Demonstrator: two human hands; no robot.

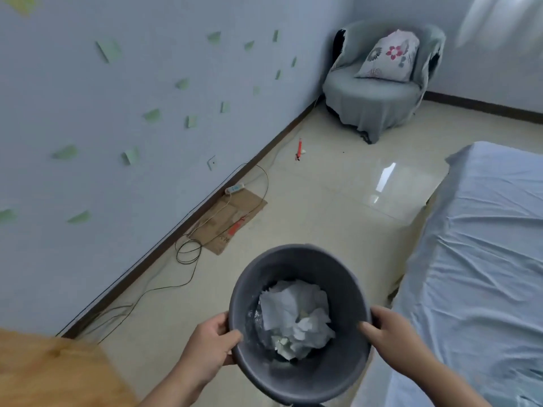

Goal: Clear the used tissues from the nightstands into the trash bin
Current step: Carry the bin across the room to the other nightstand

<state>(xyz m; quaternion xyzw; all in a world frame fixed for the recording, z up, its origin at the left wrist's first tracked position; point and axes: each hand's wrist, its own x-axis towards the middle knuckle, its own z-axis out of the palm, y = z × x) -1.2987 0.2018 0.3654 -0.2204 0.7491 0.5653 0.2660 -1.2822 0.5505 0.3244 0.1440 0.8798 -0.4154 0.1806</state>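
A round dark grey trash bin [296, 257] hangs above the floor at the bottom centre, held by both hands. My left hand [213, 340] grips its left rim with the thumb inside. On the opposite rim my right hand [388, 330] does the same. Crumpled white tissues [293, 315] fill the bottom of the bin. A wooden nightstand top [50, 374] shows at the lower left corner, with no tissue visible on the part in view.
A bed with a pale blue sheet [482, 259] runs along the right. Flat cardboard [232, 221], a power strip [235, 188] and loose cables lie by the left wall. A covered armchair [379, 92] with a flowered pillow stands in the far corner. A red pen [299, 148] lies on the floor.
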